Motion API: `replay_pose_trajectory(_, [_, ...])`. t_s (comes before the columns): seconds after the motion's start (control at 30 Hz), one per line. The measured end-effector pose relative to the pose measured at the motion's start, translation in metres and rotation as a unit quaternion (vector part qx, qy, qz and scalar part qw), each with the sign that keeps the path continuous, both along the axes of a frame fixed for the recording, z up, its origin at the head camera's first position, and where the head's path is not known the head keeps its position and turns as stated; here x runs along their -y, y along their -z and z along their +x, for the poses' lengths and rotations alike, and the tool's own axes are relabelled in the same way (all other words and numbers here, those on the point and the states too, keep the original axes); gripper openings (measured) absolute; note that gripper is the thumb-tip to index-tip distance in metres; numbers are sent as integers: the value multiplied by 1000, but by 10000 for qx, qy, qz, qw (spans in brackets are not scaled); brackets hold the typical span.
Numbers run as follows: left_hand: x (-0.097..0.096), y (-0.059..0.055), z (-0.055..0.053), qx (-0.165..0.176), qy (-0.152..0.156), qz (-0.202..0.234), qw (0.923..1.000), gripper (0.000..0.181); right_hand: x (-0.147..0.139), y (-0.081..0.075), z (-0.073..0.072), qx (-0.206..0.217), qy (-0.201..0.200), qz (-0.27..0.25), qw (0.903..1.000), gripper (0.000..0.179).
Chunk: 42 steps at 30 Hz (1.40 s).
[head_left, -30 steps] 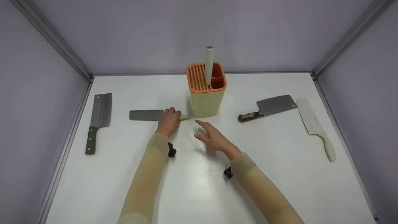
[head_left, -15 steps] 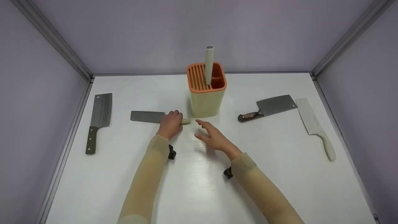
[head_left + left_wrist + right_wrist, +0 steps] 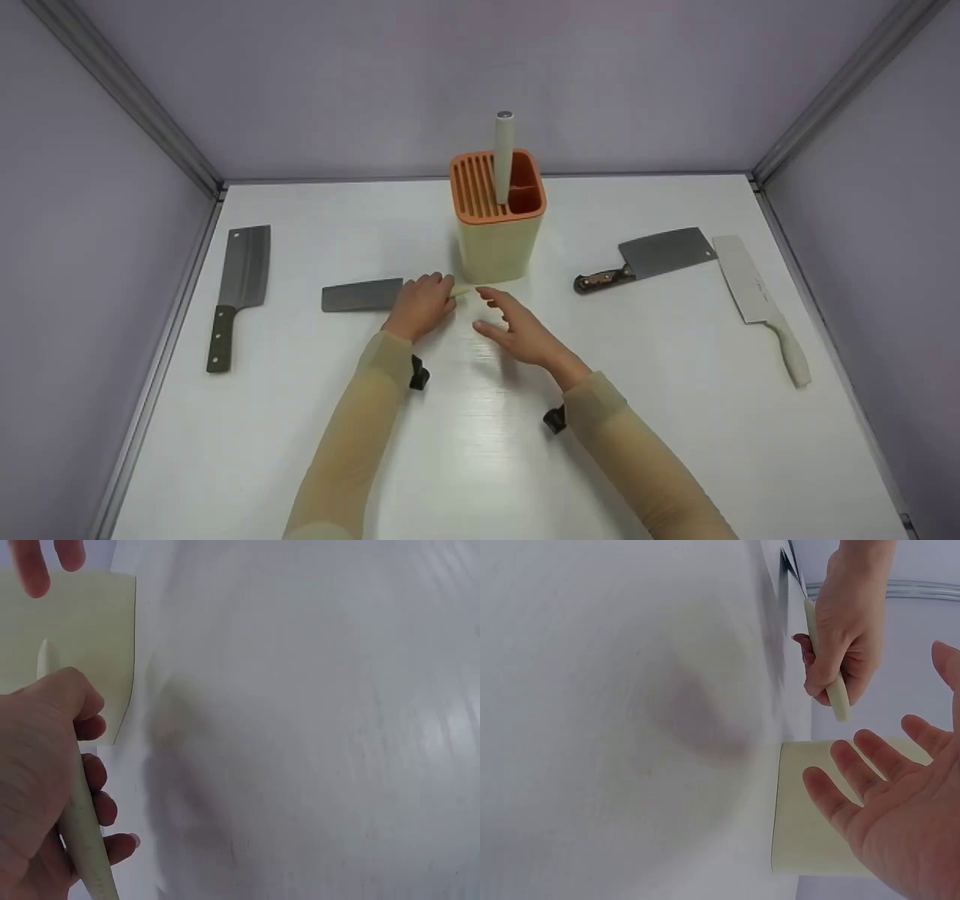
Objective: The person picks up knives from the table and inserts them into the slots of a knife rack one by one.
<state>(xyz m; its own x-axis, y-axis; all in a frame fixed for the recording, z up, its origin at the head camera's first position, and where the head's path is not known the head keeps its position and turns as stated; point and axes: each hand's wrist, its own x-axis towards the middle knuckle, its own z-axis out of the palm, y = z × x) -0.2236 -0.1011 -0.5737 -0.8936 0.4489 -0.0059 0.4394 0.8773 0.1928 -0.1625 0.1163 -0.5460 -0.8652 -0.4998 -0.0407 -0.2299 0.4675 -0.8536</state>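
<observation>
A kitchen knife with a broad rectangular blade (image 3: 363, 295) points left in the head view. My left hand (image 3: 422, 306) grips its pale handle, fingers curled around it, thumb along the top. Seen from the left wrist, the handle (image 3: 84, 836) sticks out at both ends of the fist, above the white table (image 3: 300, 727). My right hand (image 3: 517, 328) hovers just right of the handle's end, fingers spread and holding nothing. Behind both hands stands a cream knife block (image 3: 497, 251) with an orange slotted top; one white handle (image 3: 503, 157) rises from it.
A dark-handled cleaver (image 3: 244, 266) lies at the far left. On the right, a cleaver with a brown patterned handle (image 3: 666, 255) lies with its blade tip by a white knife (image 3: 750, 281). Grey walls (image 3: 337, 90) enclose the back and sides.
My left hand has moved slightly right and toward me with the knife, whose blade has turned so its left end sits nearer me. My right hand has barely moved.
</observation>
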Motion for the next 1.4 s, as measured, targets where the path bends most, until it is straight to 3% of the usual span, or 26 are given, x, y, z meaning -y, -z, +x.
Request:
replay_pose_trajectory(0.17, [-3, -6, 4, -188, -73, 3, 9998, 19, -2, -4, 0, -146, -1, -122, 9998, 67])
replay_pose_trajectory(0.33, [-9, -22, 9, -258, -239, 136, 9993, 19, -4, -11, 1, -273, 1, -194, 9994, 67])
replay_pose_trajectory(0.57, [-16, -49, 22, -527, -473, 782, 9944, 14, -9, -20, 1, -348, 12, -220, 9992, 67])
replay_pose_trajectory(0.8, [-24, -68, 35, -914, -474, 1325, 9858, 14, -15, -28, 0, -449, 127, -415, 9980, 67])
replay_pose_trajectory(0.83, [-25, -71, 37, -943, -466, 1428, 9841, 14, -15, -35, 3, -430, 155, -452, 9979, 66])
replay_pose_trajectory(1.03, [-28, -91, 48, -747, -498, 2209, 9712, 18, -15, -78, 17, -314, 219, -634, 9973, 61])
replay_pose_trajectory(1.13, [-29, -103, 51, -545, -544, 2623, 9619, 17, -18, -81, 15, -319, 219, -777, 9962, 61])
replay_pose_trajectory(1.4, [-32, -121, 53, -263, -368, 3890, 9201, 20, -27, -90, 10, -555, 311, -1120, 9917, 60])
